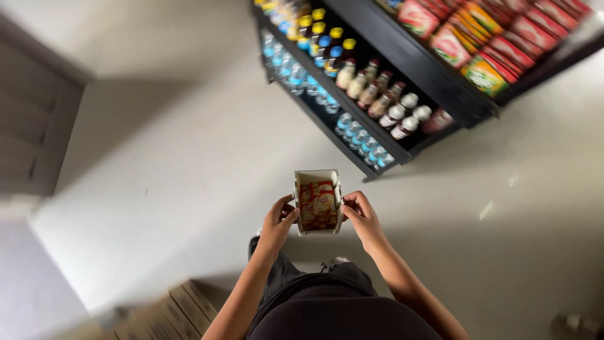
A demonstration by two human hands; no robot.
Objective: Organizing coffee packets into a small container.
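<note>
A small open white carton [318, 179] is held in front of my body with both hands. Inside it lie a few flat red and yellow packets [318, 205]. My left hand [277, 221] grips the carton's left wall, fingers curled on the edge. My right hand [359, 211] grips its right wall the same way. The carton sits level above the pale floor, a short way in front of a black shelf unit.
A black shelf unit [402, 66] stands ahead, with several bottled drinks [371, 94] on middle shelves, water bottles [362, 138] lowest and red snack packs [497, 44] on top. Brown cardboard boxes [170, 311] lie at lower left. A grey door [38, 119] is at left.
</note>
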